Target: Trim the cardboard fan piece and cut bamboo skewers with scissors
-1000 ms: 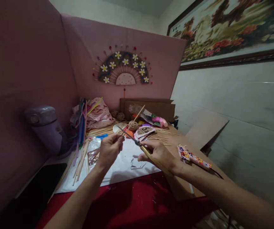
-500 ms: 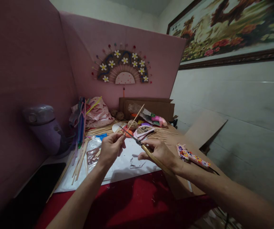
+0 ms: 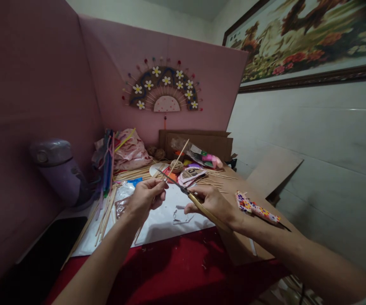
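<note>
A thin wooden stick [image 3: 180,156] slants up and to the right out of my left hand [image 3: 148,198], pinched between thumb and fingers. Its lower end appears to show below that hand, near the front of the white sheet [image 3: 160,228]. My right hand [image 3: 216,206] is closed around the gold handles of a pair of scissors [image 3: 184,189]. The blades point up and left and meet the stick just above my left fingertips. Whether both blades are around the stick I cannot tell.
Loose sticks [image 3: 104,218] lie at the left by a purple bottle [image 3: 62,169]. Behind my hands are a twine ball [image 3: 176,166], plastic packets and cardboard [image 3: 198,137]. A flower-patterned object [image 3: 255,207] lies at right. A decorated fan [image 3: 166,87] hangs on the pink panel.
My left hand has turned slightly, and the stick's top has shifted a little left. A stick end now shows below my left hand. The scissors have barely moved.
</note>
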`<action>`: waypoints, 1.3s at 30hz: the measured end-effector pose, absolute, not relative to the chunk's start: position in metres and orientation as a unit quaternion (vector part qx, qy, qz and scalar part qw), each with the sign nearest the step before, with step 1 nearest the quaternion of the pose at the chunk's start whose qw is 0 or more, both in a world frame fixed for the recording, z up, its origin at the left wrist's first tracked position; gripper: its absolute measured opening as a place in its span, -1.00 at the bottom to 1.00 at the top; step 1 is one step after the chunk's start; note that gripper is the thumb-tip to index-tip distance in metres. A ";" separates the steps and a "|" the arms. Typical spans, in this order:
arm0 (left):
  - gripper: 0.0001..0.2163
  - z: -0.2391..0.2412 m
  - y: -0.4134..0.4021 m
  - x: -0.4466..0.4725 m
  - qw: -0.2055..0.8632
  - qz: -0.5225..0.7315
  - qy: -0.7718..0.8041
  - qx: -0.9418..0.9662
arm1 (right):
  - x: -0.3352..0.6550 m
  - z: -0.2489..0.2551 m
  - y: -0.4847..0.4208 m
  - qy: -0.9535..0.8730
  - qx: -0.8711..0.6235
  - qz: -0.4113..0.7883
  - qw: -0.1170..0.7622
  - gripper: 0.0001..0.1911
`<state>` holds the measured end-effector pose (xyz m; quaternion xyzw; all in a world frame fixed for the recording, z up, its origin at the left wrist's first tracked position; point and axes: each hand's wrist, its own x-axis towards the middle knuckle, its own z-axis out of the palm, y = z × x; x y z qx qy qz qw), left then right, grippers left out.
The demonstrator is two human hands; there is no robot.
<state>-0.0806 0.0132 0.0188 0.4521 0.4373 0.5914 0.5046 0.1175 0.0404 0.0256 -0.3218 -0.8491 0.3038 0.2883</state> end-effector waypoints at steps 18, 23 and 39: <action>-0.75 0.020 0.013 -0.085 0.545 0.570 0.426 0.443 | 0.118 0.023 0.040 -0.836 -0.324 0.340 0.283 -0.59; -0.74 0.013 0.017 -0.078 0.440 0.623 0.453 0.461 | 0.116 0.020 0.040 -0.842 -0.333 0.306 0.294 -0.60; -0.75 0.015 0.021 -0.089 0.458 0.720 0.373 0.364 | 0.098 -0.001 0.088 -0.867 -0.481 0.096 0.090 -0.80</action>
